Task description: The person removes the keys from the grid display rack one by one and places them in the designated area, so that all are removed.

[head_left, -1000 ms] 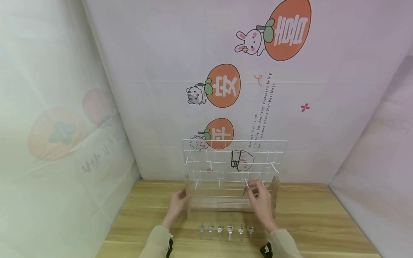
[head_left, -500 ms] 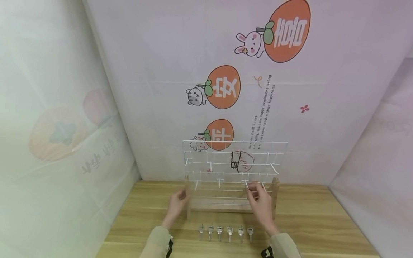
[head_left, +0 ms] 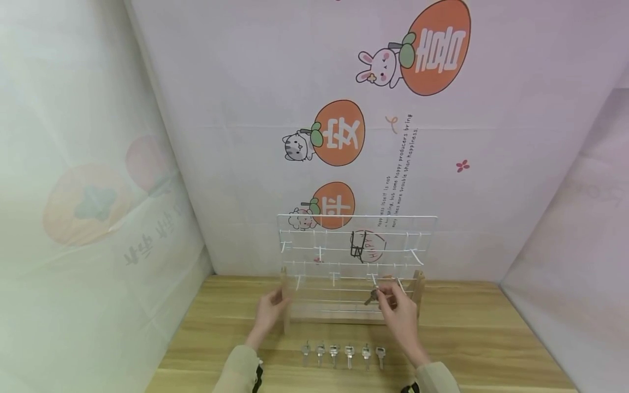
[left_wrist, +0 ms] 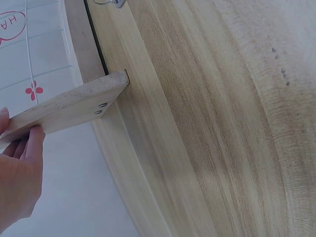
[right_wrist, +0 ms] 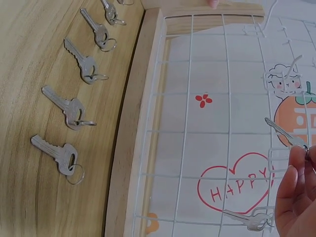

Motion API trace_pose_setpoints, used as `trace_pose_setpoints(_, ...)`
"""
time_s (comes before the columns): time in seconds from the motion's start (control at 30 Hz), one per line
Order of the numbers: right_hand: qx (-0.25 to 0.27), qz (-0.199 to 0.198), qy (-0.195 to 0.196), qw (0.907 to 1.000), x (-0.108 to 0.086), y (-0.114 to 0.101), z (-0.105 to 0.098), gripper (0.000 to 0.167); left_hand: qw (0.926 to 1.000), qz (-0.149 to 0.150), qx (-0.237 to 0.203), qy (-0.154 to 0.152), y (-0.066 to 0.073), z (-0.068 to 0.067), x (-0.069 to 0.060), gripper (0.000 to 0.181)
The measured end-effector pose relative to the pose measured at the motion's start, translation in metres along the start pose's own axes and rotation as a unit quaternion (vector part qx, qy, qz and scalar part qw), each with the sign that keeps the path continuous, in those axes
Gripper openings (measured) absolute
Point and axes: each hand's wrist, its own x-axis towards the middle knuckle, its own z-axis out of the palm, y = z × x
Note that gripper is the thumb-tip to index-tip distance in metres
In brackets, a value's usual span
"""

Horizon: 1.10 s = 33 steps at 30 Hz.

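My right hand pinches a metal key by its ring end, close to a white hook on the wire grid rack. The blade of that key points away from the fingertips. Another key hangs at the grid near the same hand in the right wrist view. My left hand grips the wooden side post of the rack, thumb on one face and fingers on the other. Whether the pinched key's ring is around the hook cannot be made out.
Several loose keys with rings lie in a row on the wooden table, in front of the rack's wooden base. More white hooks stick out from the grid. A printed cloth hangs behind.
My right hand has shifted slightly down, and the key at its fingertips shows more clearly. The left hand keeps its hold on the post.
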Motion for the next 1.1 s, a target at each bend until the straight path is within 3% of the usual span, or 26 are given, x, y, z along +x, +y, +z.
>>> trace_pose_setpoints(0.43,0.021,-0.014,-0.007,0.9997,-0.01,-0.004,-0.006,0.014,0.9999,0.002,-0.01,-0.011,0.002,-0.001,-0.001,0.043)
trace_pose_setpoints(0.77,0.013,-0.019,-0.016,0.9996,-0.019,0.009,-0.008,0.014,0.9997,0.0,-0.013,-0.019,0.002,-0.002,-0.002,0.046)
trace_pose_setpoints(1.1,-0.029,0.027,-0.068,0.9969,-0.029,0.028,-0.015,0.011,0.9998,-0.011,0.006,-0.017,-0.001,-0.003,-0.001,0.05)
